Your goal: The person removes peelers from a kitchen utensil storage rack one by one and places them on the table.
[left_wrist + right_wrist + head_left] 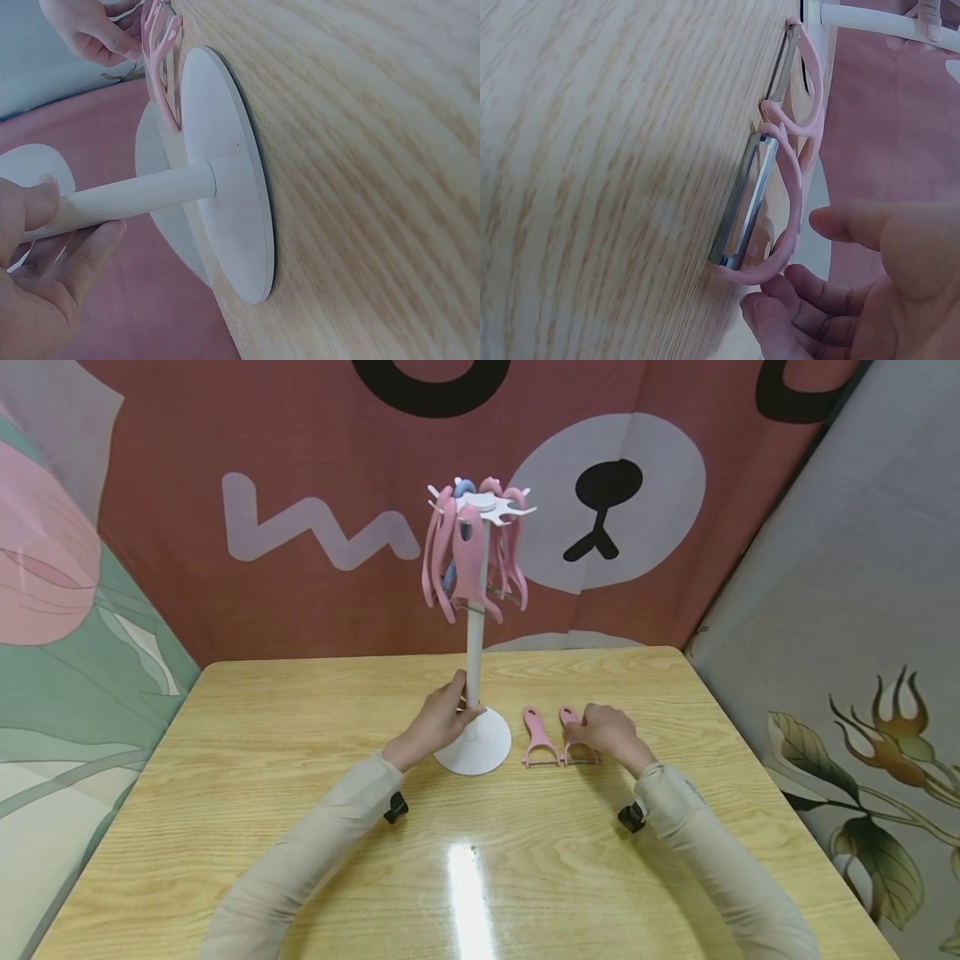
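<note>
Light wood-grain tabletop (555, 860). Nearest: a pink plastic Y-shaped peeler w/ a straight metal blade (795, 195), lying flat just L of the person's R hand (611, 732), the nearer hand; its long axis runs front to back, blade end toward person, handle away. R thumb & fingers spread apart around it, no pinch visible. Matching pink peeler (537, 731) beside it, farther L. L hand (438, 720) grips the white upright pole (475, 647) above its round base (480, 756); pink peelers (468, 556) hang up top, plus something blue (465, 487). Bkgd: reddish bear-print cloth (337, 610).
</note>
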A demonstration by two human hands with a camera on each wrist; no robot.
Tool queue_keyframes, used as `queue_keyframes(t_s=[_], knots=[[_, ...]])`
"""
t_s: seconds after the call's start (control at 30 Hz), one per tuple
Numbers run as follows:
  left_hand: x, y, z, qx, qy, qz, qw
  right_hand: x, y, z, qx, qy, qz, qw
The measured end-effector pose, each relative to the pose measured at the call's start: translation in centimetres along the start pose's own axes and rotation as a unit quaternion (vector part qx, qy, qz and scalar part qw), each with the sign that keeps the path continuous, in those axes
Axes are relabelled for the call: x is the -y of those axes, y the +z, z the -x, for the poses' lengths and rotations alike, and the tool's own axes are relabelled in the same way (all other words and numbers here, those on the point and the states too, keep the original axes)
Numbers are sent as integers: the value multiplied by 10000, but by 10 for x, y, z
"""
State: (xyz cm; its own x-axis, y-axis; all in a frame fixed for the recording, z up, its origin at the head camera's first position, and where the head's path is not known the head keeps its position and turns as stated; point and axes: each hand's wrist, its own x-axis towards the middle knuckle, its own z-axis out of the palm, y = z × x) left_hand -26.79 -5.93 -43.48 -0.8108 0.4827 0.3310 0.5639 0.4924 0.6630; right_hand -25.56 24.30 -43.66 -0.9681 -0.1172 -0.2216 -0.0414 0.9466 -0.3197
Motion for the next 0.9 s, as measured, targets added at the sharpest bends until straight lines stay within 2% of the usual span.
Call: queue_keyframes(t_s=[0.4, 0.67, 0.9], knots=[[0, 0, 1, -39, 88, 32, 9999, 1, -1, 0, -307, -22, 106, 9995], [1, 1, 0, -51, 90, 37, 9999, 4, 0, 0, -599, -415, 44, 9973], [1, 0, 0, -20, 24, 40, 10000, 12, -1, 1, -746, -574, 21, 9956]])
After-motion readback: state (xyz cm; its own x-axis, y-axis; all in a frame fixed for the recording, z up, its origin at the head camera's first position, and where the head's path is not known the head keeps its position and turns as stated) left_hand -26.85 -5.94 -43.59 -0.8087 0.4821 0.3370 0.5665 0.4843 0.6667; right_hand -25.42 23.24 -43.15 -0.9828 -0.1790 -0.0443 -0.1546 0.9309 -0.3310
